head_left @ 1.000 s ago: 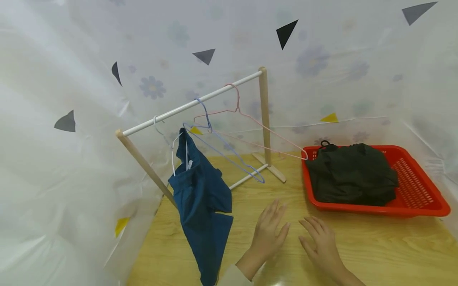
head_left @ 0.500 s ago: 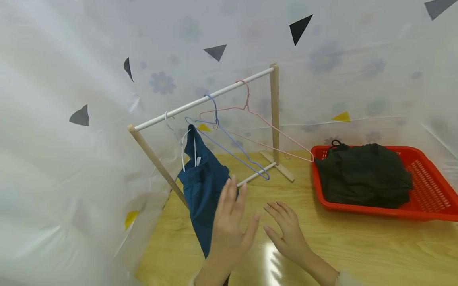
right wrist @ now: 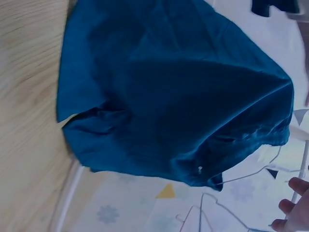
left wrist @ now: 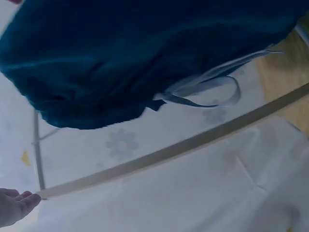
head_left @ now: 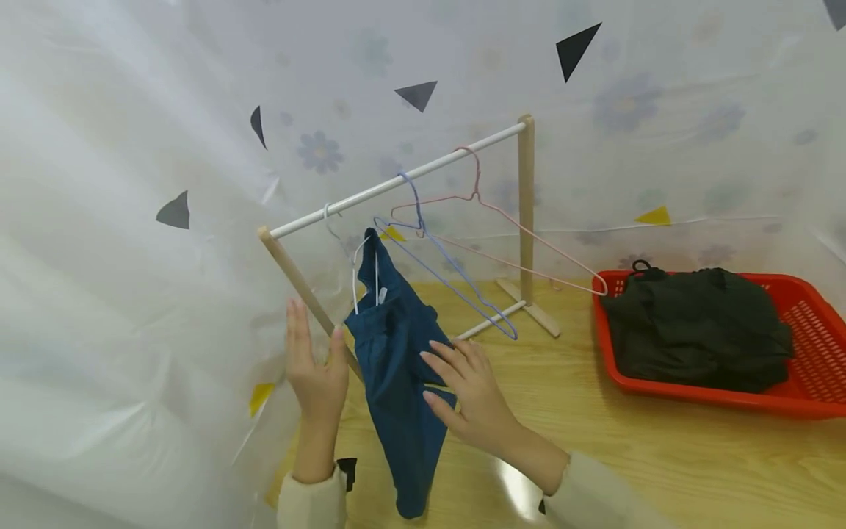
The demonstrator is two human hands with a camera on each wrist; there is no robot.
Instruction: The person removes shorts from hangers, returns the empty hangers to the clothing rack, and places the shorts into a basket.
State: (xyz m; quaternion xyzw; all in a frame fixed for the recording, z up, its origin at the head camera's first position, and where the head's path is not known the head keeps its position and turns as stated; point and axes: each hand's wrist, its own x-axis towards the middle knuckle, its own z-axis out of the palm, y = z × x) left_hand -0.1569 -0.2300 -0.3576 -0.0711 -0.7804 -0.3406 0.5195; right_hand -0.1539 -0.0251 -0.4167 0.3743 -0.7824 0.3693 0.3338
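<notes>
Blue pants (head_left: 396,367) hang from a white hanger (head_left: 355,283) at the near end of the rack's rail (head_left: 370,192). A pale drawstring (left wrist: 203,89) dangles at their waist in the left wrist view. My left hand (head_left: 317,378) is raised left of the pants, fingers straight and apart from the cloth, beside the rack's near wooden post (head_left: 294,278). On the other side, my right hand (head_left: 479,400) has its relaxed fingers overlapping the pants' right edge in the head view. Neither hand grips anything.
Farther along the rail hang a blue hanger (head_left: 456,268) and a pink hanger (head_left: 529,228), both bare. A red basket (head_left: 714,400) at right holds dark folded cloth (head_left: 694,330). Patterned plastic sheeting (head_left: 218,294) encloses the wooden tabletop (head_left: 595,455).
Both hands have moved left from the table's middle. They now stand on either side of the pants, the left one having passed in front of them. The camera view has turned slightly left.
</notes>
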